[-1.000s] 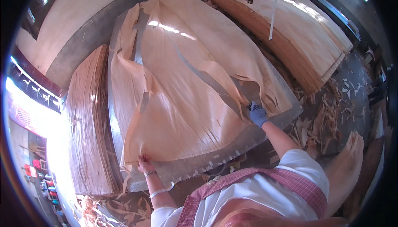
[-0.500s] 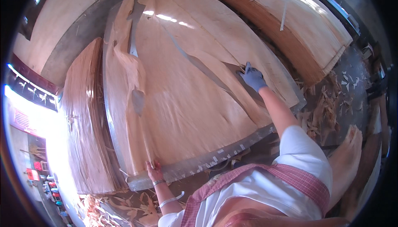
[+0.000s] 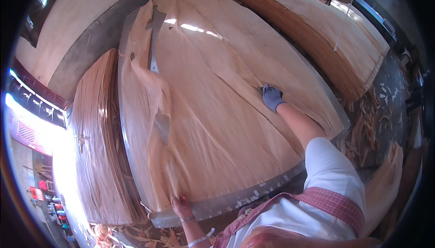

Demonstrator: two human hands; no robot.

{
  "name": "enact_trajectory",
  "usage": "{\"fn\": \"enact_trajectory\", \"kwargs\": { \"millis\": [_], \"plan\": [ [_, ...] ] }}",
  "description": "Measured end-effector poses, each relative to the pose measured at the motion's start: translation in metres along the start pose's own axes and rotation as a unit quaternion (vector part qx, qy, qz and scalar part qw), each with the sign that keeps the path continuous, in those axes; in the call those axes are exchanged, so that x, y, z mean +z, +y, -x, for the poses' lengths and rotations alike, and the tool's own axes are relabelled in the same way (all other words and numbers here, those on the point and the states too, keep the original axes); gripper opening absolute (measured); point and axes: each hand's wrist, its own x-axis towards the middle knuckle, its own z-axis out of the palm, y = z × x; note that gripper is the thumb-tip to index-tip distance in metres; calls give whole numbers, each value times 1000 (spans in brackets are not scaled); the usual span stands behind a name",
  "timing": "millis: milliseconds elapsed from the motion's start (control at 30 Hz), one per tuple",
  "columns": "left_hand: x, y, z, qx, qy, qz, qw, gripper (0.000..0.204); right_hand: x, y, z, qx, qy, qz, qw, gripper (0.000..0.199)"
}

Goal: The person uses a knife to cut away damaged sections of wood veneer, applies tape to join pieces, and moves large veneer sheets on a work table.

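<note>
Pale wood veneer, thin and wrinkled, covers a grey metal table (image 3: 253, 193) almost edge to edge. The veneer sheets (image 3: 204, 125) overlap; one seam runs diagonally from the far end toward the right hand.

Right hand (image 3: 272, 97), in a grey-blue glove, lies palm-down on that seam, fingers curled at the overlapping edge. Whether it pinches the edge or only presses it, I cannot tell. Left hand (image 3: 181, 205), bare, sits at the near edge of the table, fingers flat on the sheet's lower margin, not closed on anything.

Gaps show the table through the veneer at a long slot (image 3: 154, 39) near the far left and a small hole (image 3: 162, 125) mid-left. Tears run along the left margin.

Judgement on handling: the sheet looks brittle along the grain, so flat palms and slow sliding suit it better than a pinch-and-tug. The left hand should anchor the near margin while the right eases the seam edge along the grain, avoiding the torn left side.

Around: stacked veneer (image 3: 97, 148) at left, another stack (image 3: 326, 35) at far right, scraps (image 3: 367, 125) on the floor.
</note>
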Motion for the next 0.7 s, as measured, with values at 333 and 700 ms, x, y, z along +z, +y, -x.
{"fn": "enact_trajectory", "kwargs": {
  "millis": [333,700],
  "plan": [
    [10,22,-64,28,72,7,997,35,5,-45,-29,-72,-12,79,994,24],
    [3,-32,19,36,80,32,996,42,21,15,-20,-83,52,101,990,17]
  ]
}}
